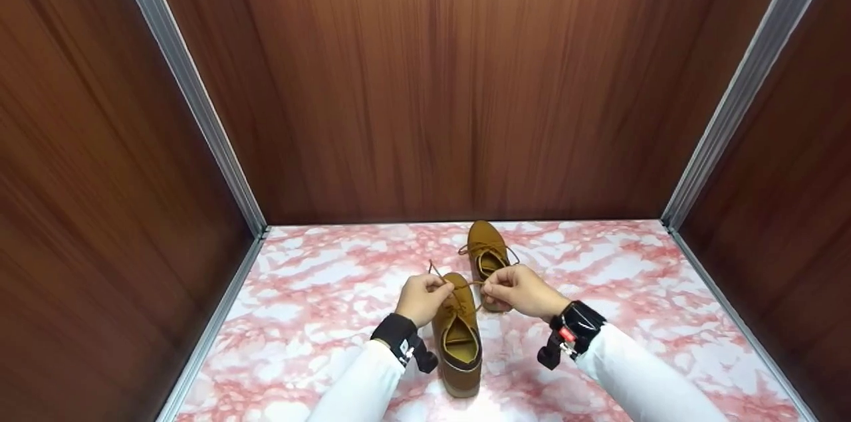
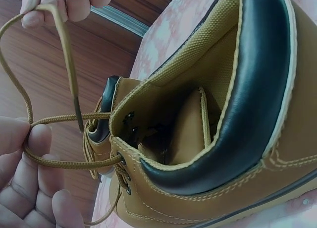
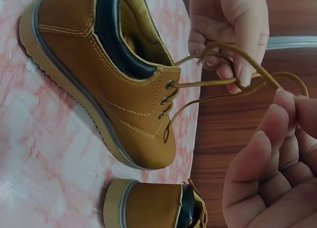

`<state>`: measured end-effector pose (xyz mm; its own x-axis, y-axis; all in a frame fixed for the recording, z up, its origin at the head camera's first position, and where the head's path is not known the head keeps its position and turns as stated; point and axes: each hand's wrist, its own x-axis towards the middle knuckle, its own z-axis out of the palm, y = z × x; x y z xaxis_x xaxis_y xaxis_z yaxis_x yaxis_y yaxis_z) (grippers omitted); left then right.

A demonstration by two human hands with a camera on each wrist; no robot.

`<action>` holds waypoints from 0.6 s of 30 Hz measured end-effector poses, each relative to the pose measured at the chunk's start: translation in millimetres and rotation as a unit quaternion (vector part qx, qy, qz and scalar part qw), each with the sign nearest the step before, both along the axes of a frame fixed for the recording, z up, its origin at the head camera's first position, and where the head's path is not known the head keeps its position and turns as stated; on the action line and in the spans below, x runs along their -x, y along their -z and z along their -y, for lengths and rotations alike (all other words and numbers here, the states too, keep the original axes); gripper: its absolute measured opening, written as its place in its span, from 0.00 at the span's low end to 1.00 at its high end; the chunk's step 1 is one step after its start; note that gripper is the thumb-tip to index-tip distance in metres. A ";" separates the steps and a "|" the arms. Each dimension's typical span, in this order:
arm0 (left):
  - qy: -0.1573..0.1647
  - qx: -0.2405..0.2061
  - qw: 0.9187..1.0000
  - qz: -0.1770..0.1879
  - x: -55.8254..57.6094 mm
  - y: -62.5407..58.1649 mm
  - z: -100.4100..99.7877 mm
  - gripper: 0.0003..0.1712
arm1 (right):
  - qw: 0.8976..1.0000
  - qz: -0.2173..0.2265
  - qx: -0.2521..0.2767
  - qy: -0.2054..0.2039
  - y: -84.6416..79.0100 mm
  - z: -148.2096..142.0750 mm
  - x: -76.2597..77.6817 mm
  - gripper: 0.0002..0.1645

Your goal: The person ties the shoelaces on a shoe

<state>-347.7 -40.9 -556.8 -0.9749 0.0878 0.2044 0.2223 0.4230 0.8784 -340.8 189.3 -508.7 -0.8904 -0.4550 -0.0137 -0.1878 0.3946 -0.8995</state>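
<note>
A tan lace-up shoe [image 1: 461, 379] with a dark padded collar stands upright between my hands, toe pointing away. My left hand [image 1: 421, 299] pinches its brown shoelace [image 2: 74, 164] between thumb and index finger, where strands cross above the eyelets. To the right, my right hand [image 1: 522, 290] pinches another stretch of the lace. From the right fingertips a loop of lace [image 2: 64, 44] hangs with its dark tip pointing down, as the left wrist view shows. Lace strands span the short gap between the two hands, and one end sticks up beyond the left hand.
A second matching shoe [image 1: 487, 240] stands farther back on the right, its laces spread loosely and its heel partly behind my right hand. Both shoes are on a pink-and-white marbled surface [image 1: 319, 316]. Wood-grain panels [image 1: 432, 90] with metal corner strips [image 1: 199, 96] enclose it.
</note>
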 end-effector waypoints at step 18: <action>-0.010 -0.012 1.000 0.005 -0.1 3.1 1.1 0.10 | 0.993 -0.106 -0.020 0.036 19.9 19.6 -10.8 0.08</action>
<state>-347.6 -41.9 -559.9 -0.9785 0.0635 0.1962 0.2049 0.4067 0.8903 -330.0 169.7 -528.5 -0.9055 -0.3926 0.1610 -0.3416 0.4493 -0.8255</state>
